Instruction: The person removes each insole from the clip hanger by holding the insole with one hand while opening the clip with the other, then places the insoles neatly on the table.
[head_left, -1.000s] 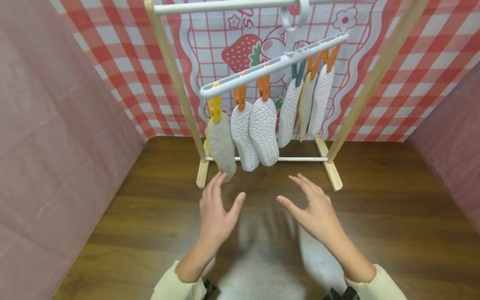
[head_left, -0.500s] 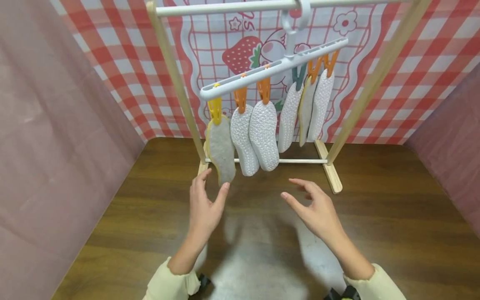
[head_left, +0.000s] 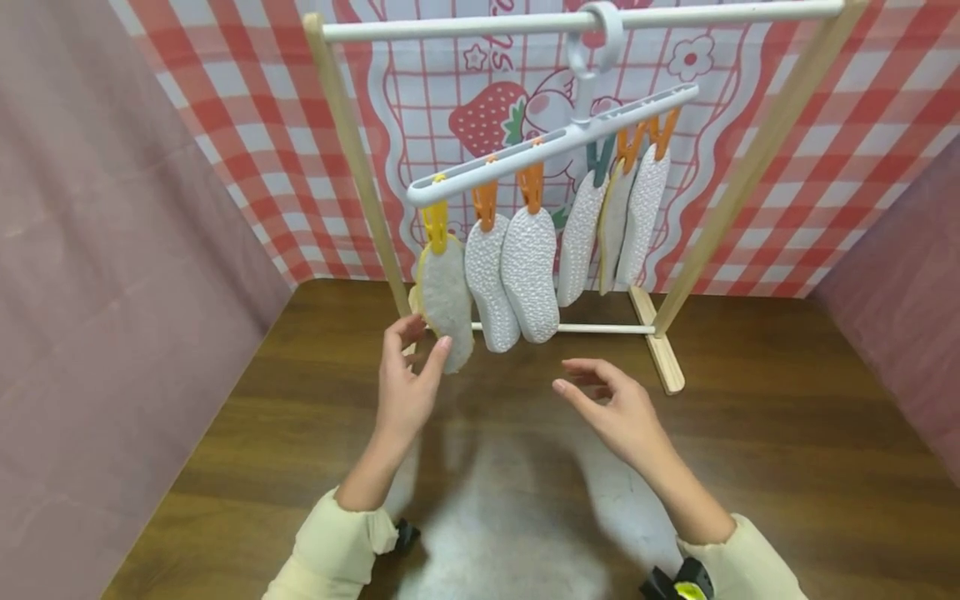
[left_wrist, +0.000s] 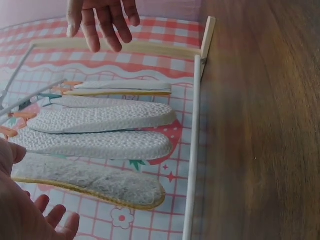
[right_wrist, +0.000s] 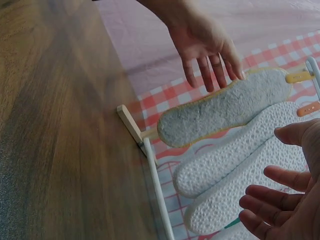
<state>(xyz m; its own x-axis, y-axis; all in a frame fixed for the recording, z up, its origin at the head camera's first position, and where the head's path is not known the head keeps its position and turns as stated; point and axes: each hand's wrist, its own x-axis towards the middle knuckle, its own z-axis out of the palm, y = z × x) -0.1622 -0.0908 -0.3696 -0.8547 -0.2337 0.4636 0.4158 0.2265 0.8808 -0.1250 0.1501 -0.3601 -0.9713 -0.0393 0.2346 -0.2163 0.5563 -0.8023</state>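
Several insoles hang from clothes pegs on a white hanger (head_left: 502,162). At the left end a grey fuzzy insole (head_left: 446,292) with a yellow edge hangs from a yellow peg (head_left: 436,225). Around its lower part my left hand (head_left: 401,379) is spread, thumb in front and fingers at the left edge; contact is unclear. Beside it hang two white bumpy insoles (head_left: 531,275) from orange pegs (head_left: 532,187). Farther right hangs another group, including a white insole (head_left: 645,217). My right hand (head_left: 618,408) hovers below the hanger with relaxed, slightly bent fingers, touching nothing.
The hanger's hook (head_left: 597,42) loops over the top bar (head_left: 465,25) of a wooden-legged rack. A low white bar (head_left: 600,329) and a wooden foot (head_left: 663,362) stand on the brown table (head_left: 787,433). Checked cloth (head_left: 247,150) covers the back; pink cloth hangs at both sides.
My left hand has moved left and then up, so its thumb and fingers now flank the grey insole's lower part. My right hand has shifted only slightly. The rack appears lower in the head view.
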